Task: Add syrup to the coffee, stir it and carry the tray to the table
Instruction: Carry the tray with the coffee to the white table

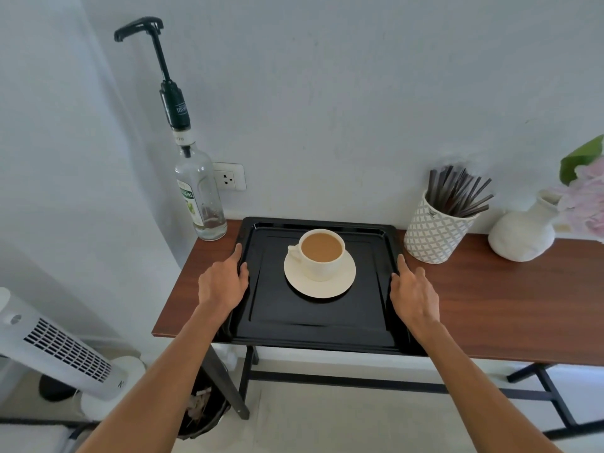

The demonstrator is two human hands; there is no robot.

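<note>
Tray [322,325]: black. Cup [322,255] and saucer [318,286]: cream. Coffee [322,246]: light brown. Bench [490,305]: reddish-brown. Holder [434,235]: white-grey diamond pattern.

The rectangular black tray [322,335] at frame centre has a glossy, smooth finish. The cream cup [322,255] and round saucer [319,282] look like matt ceramic. The reddish-brown tabletop [490,308] shows smooth wood grain. The clear syrup bottle [199,194], upper left, is glass.

The dark green pump collar [178,107] on the syrup bottle [199,194] carries white lettering that reads "TEISSEIRE", running up its side. The bottle's white and green label [189,204] bears vertical letters ending in "EIRE"; the white band [180,138] at the neck has print too small to read.
</note>
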